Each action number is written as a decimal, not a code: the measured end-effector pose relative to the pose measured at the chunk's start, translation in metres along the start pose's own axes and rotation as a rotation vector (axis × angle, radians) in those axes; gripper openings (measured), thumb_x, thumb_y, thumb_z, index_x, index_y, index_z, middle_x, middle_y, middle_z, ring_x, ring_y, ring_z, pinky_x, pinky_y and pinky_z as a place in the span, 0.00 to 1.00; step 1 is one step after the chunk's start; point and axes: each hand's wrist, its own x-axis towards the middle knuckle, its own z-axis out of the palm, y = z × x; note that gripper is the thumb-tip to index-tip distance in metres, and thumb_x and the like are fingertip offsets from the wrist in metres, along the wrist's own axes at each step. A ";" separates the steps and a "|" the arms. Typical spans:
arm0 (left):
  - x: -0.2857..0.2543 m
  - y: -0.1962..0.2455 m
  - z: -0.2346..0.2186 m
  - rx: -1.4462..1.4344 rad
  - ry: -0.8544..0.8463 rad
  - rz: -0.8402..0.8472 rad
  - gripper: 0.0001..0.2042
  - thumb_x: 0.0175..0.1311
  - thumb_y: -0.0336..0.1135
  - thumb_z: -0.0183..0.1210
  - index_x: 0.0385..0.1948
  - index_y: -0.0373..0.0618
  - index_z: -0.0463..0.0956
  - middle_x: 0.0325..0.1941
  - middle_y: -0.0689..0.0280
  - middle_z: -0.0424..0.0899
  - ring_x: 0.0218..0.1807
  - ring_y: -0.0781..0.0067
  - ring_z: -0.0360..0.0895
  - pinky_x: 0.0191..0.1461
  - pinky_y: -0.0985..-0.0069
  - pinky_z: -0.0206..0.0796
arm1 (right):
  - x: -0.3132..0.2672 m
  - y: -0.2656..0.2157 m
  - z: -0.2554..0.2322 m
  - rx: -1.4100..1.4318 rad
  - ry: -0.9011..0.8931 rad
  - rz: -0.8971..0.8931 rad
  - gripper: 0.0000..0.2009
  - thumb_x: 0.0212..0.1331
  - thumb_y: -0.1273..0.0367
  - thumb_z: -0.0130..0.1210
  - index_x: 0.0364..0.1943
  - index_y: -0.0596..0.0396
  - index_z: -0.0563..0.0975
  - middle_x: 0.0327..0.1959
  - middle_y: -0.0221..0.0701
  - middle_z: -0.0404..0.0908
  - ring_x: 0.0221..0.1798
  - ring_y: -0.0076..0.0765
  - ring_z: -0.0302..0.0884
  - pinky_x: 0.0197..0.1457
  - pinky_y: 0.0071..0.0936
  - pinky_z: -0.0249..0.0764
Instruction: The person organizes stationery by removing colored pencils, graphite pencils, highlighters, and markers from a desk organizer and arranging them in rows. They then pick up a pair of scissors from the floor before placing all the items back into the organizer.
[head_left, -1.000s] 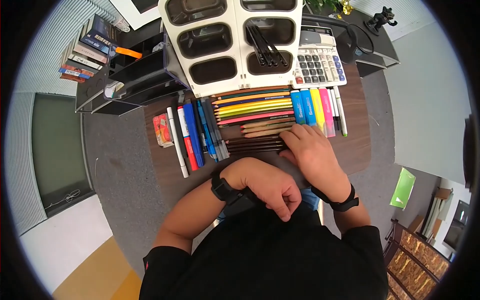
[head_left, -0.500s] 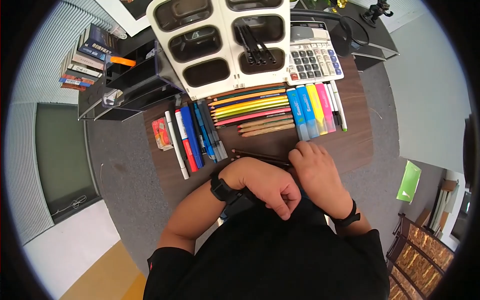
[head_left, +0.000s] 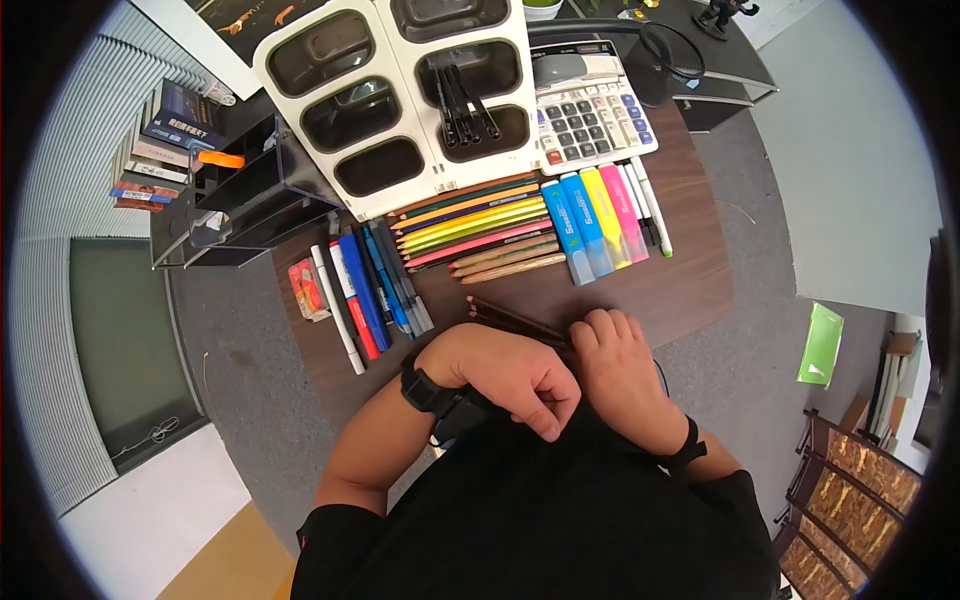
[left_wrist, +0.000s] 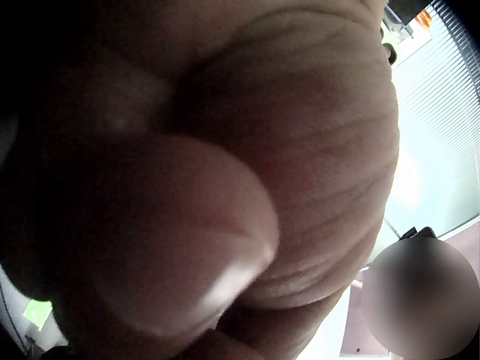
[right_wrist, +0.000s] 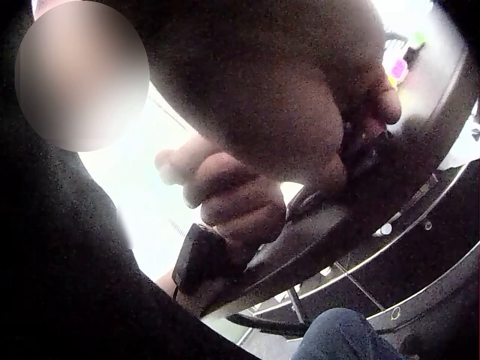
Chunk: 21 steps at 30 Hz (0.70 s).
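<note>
Clock from the right hand, 12 pointing away from the wearer. Right hand [head_left: 622, 375] is working at the counter [head_left: 675, 295] edge; fingers are curling in narrow and, as far as the wrist view is showing, pinching the near ends of the dark pencils [head_left: 515, 318]. Grip is partly hiding; count, can't tell.

Left hand [head_left: 510, 375] is resting at 9 o'clock, bent at the wrist, fingers hanging loosely curled; nothing is showing in them. It's overlapping the pencils in the head view; contact, can't tell.

Dark pencils are lying at 10, slanting, tips pointing away from the right hand, fanning a bit. My read: the step in hand is gathering and evening up this bunch. Next move is calling for closing the fan, levelling the ends and setting it parallel below the bare-wood pencils [head_left: 510, 265], without nudging them. Risk: thin barrels rolling apart or slipping off the edge.

Farther out: coloured pencils [head_left: 470, 220] are lying in a row between 10 and 11, 4 highlighters [head_left: 588, 222] at 12, pens and markers [head_left: 365, 290] between 9 and 10. Beyond those, the calculator [head_left: 590, 130] is sitting at 12, the white organizer [head_left: 435, 180] at 11, black pens [head_left: 455, 110] lying in it.
</note>
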 end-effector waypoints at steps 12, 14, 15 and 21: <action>-0.002 0.003 0.001 -0.011 0.013 0.012 0.10 0.68 0.38 0.65 0.36 0.40 0.81 0.28 0.73 0.81 0.30 0.87 0.73 0.31 0.82 0.64 | 0.008 -0.004 0.006 -0.049 -0.011 -0.058 0.10 0.53 0.69 0.54 0.39 0.55 0.74 0.35 0.34 0.72 0.42 0.39 0.71 0.48 0.33 0.68; -0.002 0.002 0.003 -0.005 0.031 0.003 0.10 0.68 0.38 0.66 0.37 0.40 0.81 0.28 0.73 0.81 0.28 0.86 0.73 0.31 0.83 0.64 | 0.008 -0.003 0.005 -0.056 -0.014 -0.052 0.11 0.53 0.69 0.55 0.41 0.56 0.74 0.36 0.34 0.73 0.42 0.39 0.71 0.48 0.33 0.68; -0.002 0.003 0.002 -0.004 0.035 0.002 0.10 0.68 0.38 0.66 0.37 0.40 0.81 0.28 0.73 0.81 0.28 0.86 0.73 0.31 0.83 0.64 | 0.008 -0.001 0.003 -0.025 -0.037 -0.041 0.11 0.54 0.70 0.54 0.42 0.56 0.74 0.36 0.35 0.73 0.43 0.41 0.72 0.49 0.35 0.68; -0.003 0.006 0.001 -0.058 -0.017 -0.086 0.12 0.69 0.40 0.64 0.42 0.40 0.80 0.28 0.70 0.81 0.27 0.83 0.75 0.30 0.81 0.66 | -0.002 0.018 -0.033 0.398 0.001 0.055 0.11 0.59 0.76 0.54 0.46 0.59 0.73 0.40 0.44 0.73 0.47 0.54 0.73 0.52 0.43 0.71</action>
